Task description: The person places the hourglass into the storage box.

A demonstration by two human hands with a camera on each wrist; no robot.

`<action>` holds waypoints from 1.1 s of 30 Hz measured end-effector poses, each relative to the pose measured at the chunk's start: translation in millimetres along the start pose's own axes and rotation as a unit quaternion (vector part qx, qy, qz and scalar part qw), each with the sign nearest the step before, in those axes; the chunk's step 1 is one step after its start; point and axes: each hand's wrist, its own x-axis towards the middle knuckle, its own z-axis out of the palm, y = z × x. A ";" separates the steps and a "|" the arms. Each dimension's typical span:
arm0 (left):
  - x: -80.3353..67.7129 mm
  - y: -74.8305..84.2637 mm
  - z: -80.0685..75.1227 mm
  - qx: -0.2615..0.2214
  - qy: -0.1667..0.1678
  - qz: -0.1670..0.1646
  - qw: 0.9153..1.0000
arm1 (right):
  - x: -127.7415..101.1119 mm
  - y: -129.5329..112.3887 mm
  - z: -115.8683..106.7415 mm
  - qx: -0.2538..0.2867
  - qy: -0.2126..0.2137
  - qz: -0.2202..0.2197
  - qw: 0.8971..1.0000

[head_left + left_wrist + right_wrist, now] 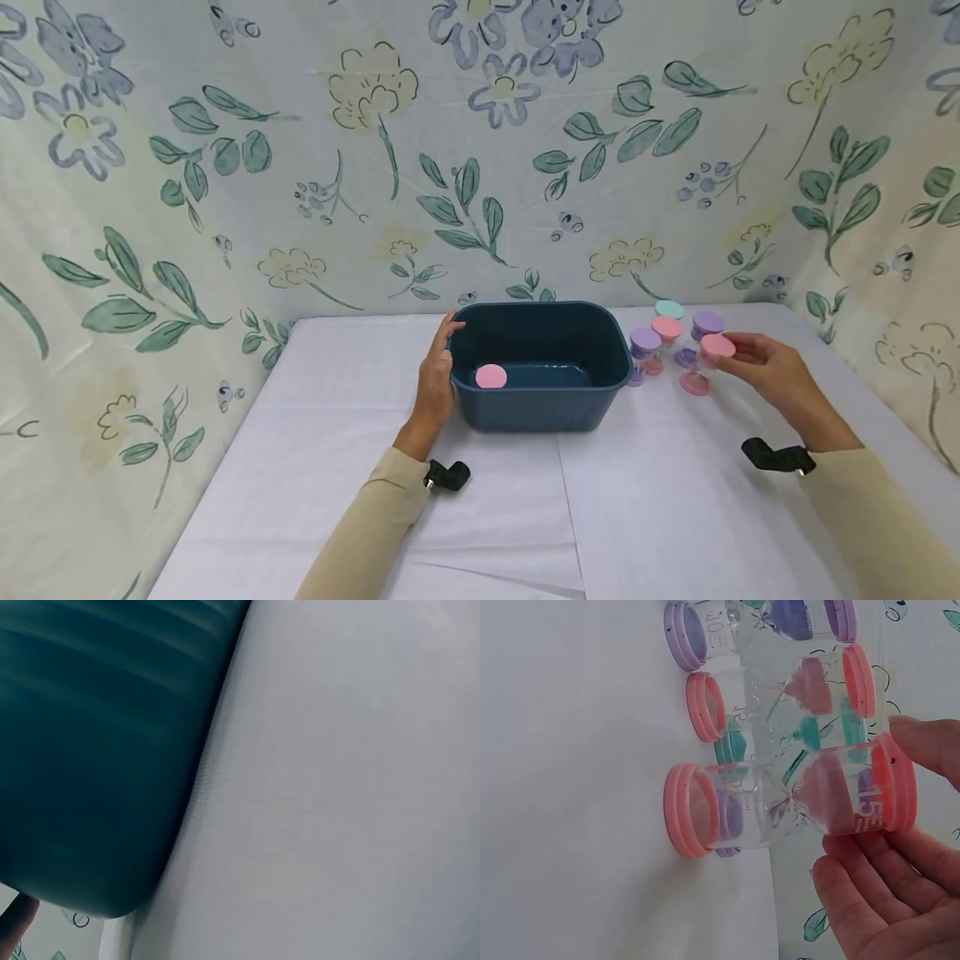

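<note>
Two hands work at a white desk point(660, 517): left hand point(435, 379) rests flat-fingered against a blue tub point(542, 367); right hand point(761, 362) pinches a pink sand timer point(708, 358). Left wrist: tub wall beside a fingertip. Right wrist: fingers point(877, 892) clamp the timer's top cap, more timers point(780, 690) beyond.

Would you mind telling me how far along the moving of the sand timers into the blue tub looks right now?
Done: one pink timer already lies in the blue tub.
In hand: the right hand holds the top of another pink-capped timer, which stands on the table; the left hand rests on the tub's rim.
Left: about four more timers, purple, pink and teal, stand beside the tub.
</note>
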 end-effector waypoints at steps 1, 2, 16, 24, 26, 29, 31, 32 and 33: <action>0.4 0.2 -0.1 -0.005 -0.001 -0.002 1.000 | 0.2 0.8 1.0 0.000 0.001 0.003 1.000; 0.5 0.0 -0.1 -0.010 -0.002 -0.004 1.000 | 0.5 1.9 1.8 0.002 0.000 0.005 1.000; -2.6 -2.0 -0.3 -0.016 -0.007 -0.013 1.000 | 4.1 7.4 11.8 0.011 0.005 0.015 1.000; -2.3 -0.8 -0.9 -0.018 -0.004 -0.003 1.000 | 2.1 3.7 11.0 -0.003 0.014 0.010 1.000; -2.3 -1.5 -0.6 -0.017 -0.004 0.001 1.000 | 1.3 3.2 10.8 -0.005 0.018 0.011 1.000; -2.1 -1.9 -0.1 -0.017 -0.003 0.007 1.000 | 0.7 2.9 10.4 -0.009 0.023 0.010 1.000; -1.2 2.9 -1.1 -0.016 -0.005 0.004 1.000 | 0.4 1.7 10.0 -0.009 0.027 0.008 1.000; -0.6 9.5 -2.5 -0.017 -0.007 0.002 1.000 | 0.0 0.7 9.5 -0.010 0.027 0.006 1.000; -0.3 16.7 -4.1 -0.015 -0.009 -0.001 1.000 | -0.5 -0.3 8.9 -0.012 0.028 0.002 1.000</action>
